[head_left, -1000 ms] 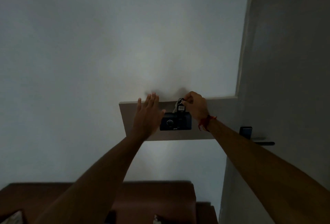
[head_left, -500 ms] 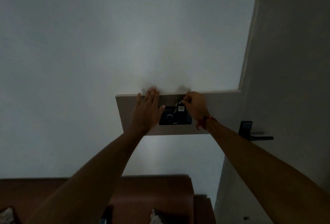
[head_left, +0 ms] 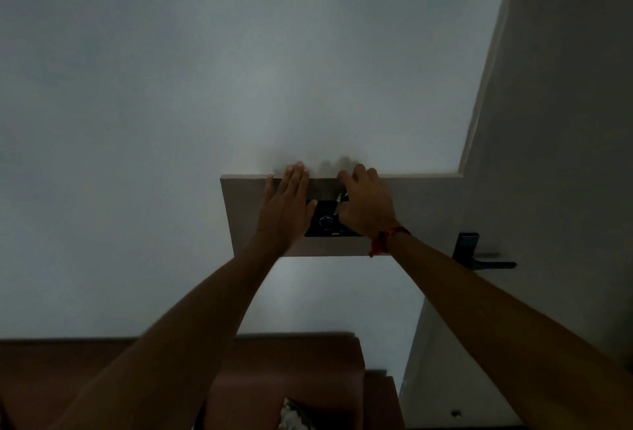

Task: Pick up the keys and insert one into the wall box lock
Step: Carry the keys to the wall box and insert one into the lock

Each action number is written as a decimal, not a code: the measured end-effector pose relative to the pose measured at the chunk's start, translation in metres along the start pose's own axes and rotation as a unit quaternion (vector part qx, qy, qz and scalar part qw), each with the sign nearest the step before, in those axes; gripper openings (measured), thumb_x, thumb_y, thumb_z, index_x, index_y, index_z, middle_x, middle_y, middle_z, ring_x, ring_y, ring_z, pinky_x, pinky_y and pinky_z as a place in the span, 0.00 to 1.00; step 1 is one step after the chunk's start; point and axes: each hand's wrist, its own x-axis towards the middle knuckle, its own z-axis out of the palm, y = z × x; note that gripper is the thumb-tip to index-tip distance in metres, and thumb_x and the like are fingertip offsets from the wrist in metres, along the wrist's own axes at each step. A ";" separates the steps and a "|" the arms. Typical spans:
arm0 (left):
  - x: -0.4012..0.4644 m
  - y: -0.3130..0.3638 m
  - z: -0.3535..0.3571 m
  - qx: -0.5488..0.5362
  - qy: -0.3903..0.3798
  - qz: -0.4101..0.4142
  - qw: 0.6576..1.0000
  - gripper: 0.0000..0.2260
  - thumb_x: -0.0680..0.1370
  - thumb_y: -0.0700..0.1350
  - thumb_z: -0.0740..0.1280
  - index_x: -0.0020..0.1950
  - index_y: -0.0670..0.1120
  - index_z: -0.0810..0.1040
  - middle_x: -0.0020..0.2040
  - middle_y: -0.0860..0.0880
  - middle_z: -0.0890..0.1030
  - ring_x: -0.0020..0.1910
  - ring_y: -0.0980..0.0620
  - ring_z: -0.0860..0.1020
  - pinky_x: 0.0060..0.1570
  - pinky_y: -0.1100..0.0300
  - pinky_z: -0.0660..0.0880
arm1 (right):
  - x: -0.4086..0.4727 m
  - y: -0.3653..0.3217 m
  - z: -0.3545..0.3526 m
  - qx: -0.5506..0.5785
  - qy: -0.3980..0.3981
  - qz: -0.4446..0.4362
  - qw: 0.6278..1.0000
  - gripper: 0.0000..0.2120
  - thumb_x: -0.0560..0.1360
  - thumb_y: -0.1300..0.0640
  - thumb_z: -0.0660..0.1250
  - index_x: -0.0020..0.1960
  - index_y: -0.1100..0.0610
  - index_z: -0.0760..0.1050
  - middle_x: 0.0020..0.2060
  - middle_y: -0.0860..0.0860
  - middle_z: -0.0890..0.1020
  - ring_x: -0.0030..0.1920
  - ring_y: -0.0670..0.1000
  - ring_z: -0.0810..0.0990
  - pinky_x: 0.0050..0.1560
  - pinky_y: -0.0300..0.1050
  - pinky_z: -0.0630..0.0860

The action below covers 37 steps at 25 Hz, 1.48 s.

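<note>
A beige wall box [head_left: 424, 210] hangs on the white wall, with a black lock panel [head_left: 323, 222] and a round dial on its front. My left hand [head_left: 286, 212] lies flat against the box front, fingers apart, just left of the panel. My right hand [head_left: 366, 205] covers the panel's right side and is closed on the keys [head_left: 342, 197], of which only a small metallic bit shows at the panel's top edge. Whether a key sits in the lock is hidden by the hand.
A grey door [head_left: 565, 155] with a dark lever handle [head_left: 479, 256] stands to the right of the box. Below are brown wooden furniture [head_left: 291, 378] and a patterned cushion [head_left: 296, 417].
Both hands have moved closer to the panel. My right hand now covers the panel's right half and most of the keys, and my left hand has slid against the panel's left edge.
</note>
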 end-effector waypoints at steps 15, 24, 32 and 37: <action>0.002 -0.002 -0.003 0.008 -0.010 0.006 1.000 0.29 0.85 0.55 0.52 0.82 0.42 0.51 0.84 0.42 0.52 0.83 0.45 0.50 0.81 0.38 0.49 | 0.026 0.009 0.003 0.244 -0.011 0.040 0.969 0.02 0.68 0.63 0.74 0.40 0.60 0.82 0.45 0.55 0.72 0.46 0.51 0.71 0.44 0.38 0.69; 0.002 -0.001 -0.002 0.015 -0.009 0.005 1.000 0.29 0.86 0.55 0.52 0.82 0.42 0.50 0.84 0.42 0.51 0.83 0.44 0.50 0.81 0.39 0.48 | -0.006 0.037 -0.002 0.382 0.013 0.061 0.922 0.11 0.67 0.80 0.66 0.40 0.67 0.81 0.47 0.68 0.75 0.47 0.67 0.78 0.50 0.56 0.79; 0.003 0.004 0.001 0.007 0.002 -0.007 1.000 0.29 0.85 0.54 0.53 0.82 0.41 0.53 0.83 0.41 0.54 0.83 0.44 0.52 0.81 0.38 0.51 | 0.000 0.030 -0.002 0.214 0.037 0.019 0.976 0.09 0.71 0.70 0.69 0.50 0.63 0.81 0.46 0.59 0.80 0.45 0.53 0.77 0.46 0.41 0.74; 0.002 0.009 0.002 0.006 0.004 -0.008 1.000 0.29 0.85 0.54 0.53 0.82 0.41 0.52 0.84 0.42 0.53 0.83 0.44 0.51 0.81 0.39 0.51 | -0.001 0.021 0.001 0.095 -0.008 -0.043 0.995 0.13 0.68 0.72 0.67 0.52 0.69 0.79 0.48 0.63 0.77 0.47 0.62 0.76 0.47 0.58 0.78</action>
